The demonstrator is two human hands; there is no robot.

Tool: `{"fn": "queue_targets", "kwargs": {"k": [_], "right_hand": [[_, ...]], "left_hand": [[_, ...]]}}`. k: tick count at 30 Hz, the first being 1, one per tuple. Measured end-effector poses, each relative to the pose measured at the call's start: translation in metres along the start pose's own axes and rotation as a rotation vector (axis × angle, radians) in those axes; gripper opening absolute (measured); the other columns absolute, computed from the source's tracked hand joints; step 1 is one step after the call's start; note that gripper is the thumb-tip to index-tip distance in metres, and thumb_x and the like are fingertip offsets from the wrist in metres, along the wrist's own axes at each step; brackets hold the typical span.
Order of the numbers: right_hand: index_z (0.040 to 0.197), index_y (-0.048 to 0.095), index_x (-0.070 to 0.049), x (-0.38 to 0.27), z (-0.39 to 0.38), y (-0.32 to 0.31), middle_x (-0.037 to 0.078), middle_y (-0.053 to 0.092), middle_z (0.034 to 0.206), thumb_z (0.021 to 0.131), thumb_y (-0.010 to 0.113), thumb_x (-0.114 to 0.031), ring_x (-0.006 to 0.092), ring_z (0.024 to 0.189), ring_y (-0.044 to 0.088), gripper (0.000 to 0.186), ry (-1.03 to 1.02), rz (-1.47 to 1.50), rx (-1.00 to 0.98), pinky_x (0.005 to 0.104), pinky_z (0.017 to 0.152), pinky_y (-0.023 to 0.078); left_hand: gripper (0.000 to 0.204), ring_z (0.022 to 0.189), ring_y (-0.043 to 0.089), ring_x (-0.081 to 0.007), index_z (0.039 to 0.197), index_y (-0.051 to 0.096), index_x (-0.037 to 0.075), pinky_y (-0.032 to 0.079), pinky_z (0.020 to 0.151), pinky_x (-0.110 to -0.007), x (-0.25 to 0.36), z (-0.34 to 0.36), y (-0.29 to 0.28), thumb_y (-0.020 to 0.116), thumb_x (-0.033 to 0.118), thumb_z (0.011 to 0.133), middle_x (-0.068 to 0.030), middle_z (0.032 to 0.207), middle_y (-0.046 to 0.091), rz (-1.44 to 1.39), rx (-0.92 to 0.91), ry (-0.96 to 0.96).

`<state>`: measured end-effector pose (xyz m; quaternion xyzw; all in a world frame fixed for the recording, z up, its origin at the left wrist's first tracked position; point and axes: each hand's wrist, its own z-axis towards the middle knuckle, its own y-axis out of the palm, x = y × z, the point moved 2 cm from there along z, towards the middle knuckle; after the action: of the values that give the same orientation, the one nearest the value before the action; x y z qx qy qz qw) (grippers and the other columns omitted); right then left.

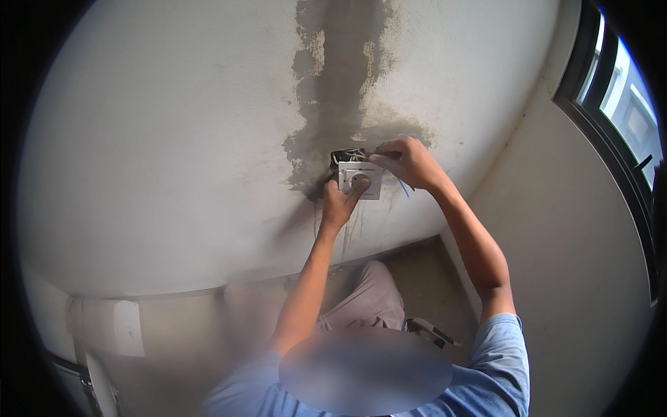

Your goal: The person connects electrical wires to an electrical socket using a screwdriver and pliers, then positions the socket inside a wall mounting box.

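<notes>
A white wall socket [371, 190] with a square faceplate is held out in front of a recessed wall box [339, 156]. Several wires [356, 151] show inside the box, behind the plate's upper edge. My left hand [338, 205] grips the socket from below, its thumb across the front. At the plate's upper right corner, my right hand [410, 164] is closed in a pinch; what lies between its fingertips is too small to make out. A thin blue wire-like piece [404, 188] sticks out below the right hand.
A rough grey plaster strip [344, 62] runs down the wall to the box. On the right is a dark-framed window [611, 132]. A dark object [431, 331] lies by my leg, and a white panel [128, 328] stands low at the left.
</notes>
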<state>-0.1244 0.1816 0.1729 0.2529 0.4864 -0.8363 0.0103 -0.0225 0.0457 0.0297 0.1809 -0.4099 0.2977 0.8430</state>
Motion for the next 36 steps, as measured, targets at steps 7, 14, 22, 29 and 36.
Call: {"fn": "queue_targets", "kwargs": {"k": [7,14,22,29,36], "right_hand": [[0.097,0.081,-0.009,-0.013,0.030,0.006,0.017,0.074,0.086,0.084,0.070,-0.019,0.0353,0.081,0.071,0.020,-0.038,-0.241,-0.163,0.0434,0.075,0.055],[0.079,0.076,-0.003,-0.016,0.036,0.014,0.021,0.068,0.073,0.080,0.070,-0.010,0.0404,0.072,0.069,0.009,-0.192,-0.299,-0.090,0.0481,0.067,0.055],[0.088,0.076,-0.005,-0.026,0.041,0.024,0.017,0.070,0.078,0.078,0.066,-0.006,0.0393,0.072,0.068,0.014,-0.238,-0.525,-0.211,0.0464,0.065,0.055],[0.121,0.068,0.000,0.013,0.003,-0.012,0.020,0.073,0.105,0.096,0.061,-0.008,0.0366,0.097,0.071,0.027,-0.297,-0.001,-0.091,0.0422,0.085,0.056],[0.137,0.060,-0.004,0.010,-0.041,0.042,0.016,0.064,0.127,0.092,0.074,-0.022,0.0332,0.121,0.059,0.051,-0.121,0.151,0.219,0.0422,0.103,0.042]], "left_hand": [[0.035,0.084,0.072,-0.0178,0.111,0.070,-0.003,0.057,0.076,-0.034,-0.009,-0.003,0.005,0.076,0.027,0.093,-0.0124,0.095,0.077,-0.046,0.054,0.005],[0.043,0.082,0.073,-0.0191,0.112,0.070,-0.001,0.057,0.074,-0.033,-0.010,-0.009,0.011,0.077,0.036,0.094,-0.0114,0.093,0.076,-0.012,0.089,0.004],[0.039,0.081,0.072,-0.0169,0.111,0.070,0.000,0.056,0.072,-0.032,-0.010,-0.008,0.001,0.078,0.034,0.094,-0.0109,0.091,0.076,-0.040,0.061,-0.006],[0.042,0.085,0.073,-0.0206,0.112,0.069,-0.003,0.056,0.077,-0.034,0.002,-0.004,0.005,0.076,0.035,0.095,-0.0124,0.094,0.076,0.057,0.072,0.025],[0.041,0.092,0.069,-0.0179,0.120,0.065,-0.003,0.055,0.078,-0.033,-0.006,-0.017,0.017,0.074,0.028,0.097,-0.0127,0.104,0.074,-0.012,0.188,-0.065]]}}
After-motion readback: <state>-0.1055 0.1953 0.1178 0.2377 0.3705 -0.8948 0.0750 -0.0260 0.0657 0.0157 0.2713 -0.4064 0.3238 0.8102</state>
